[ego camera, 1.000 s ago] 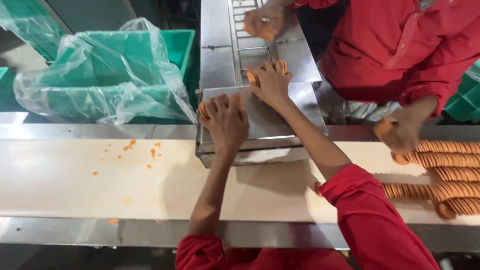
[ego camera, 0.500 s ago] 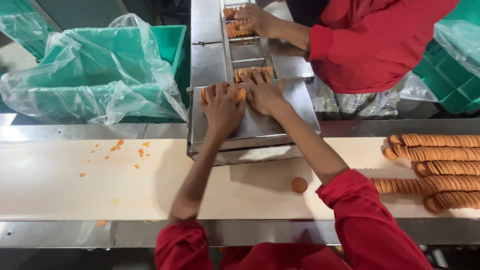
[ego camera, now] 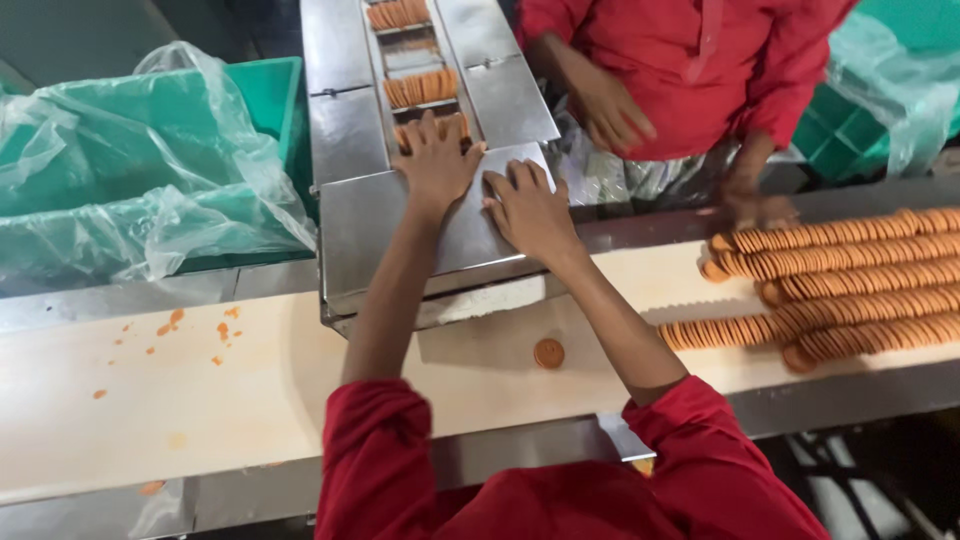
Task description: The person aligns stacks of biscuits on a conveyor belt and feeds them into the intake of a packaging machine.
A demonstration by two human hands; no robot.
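Pressing flat with fingers spread, the left hand [ego camera: 437,160] touches a biscuit stack [ego camera: 430,132]; the right hand [ego camera: 527,208] rests on the steel chute [ego camera: 370,215].

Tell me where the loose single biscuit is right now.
In the head view, the loose biscuit lies flat on the belt, just below the steel chute, between the person's forearms and left of the biscuit rows.

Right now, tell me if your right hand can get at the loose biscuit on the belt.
Probably yes. The right hand lies flat on the metal chute, and the loose biscuit lies alone on the belt just below it, beside that forearm. Nothing covers it or stands between them.
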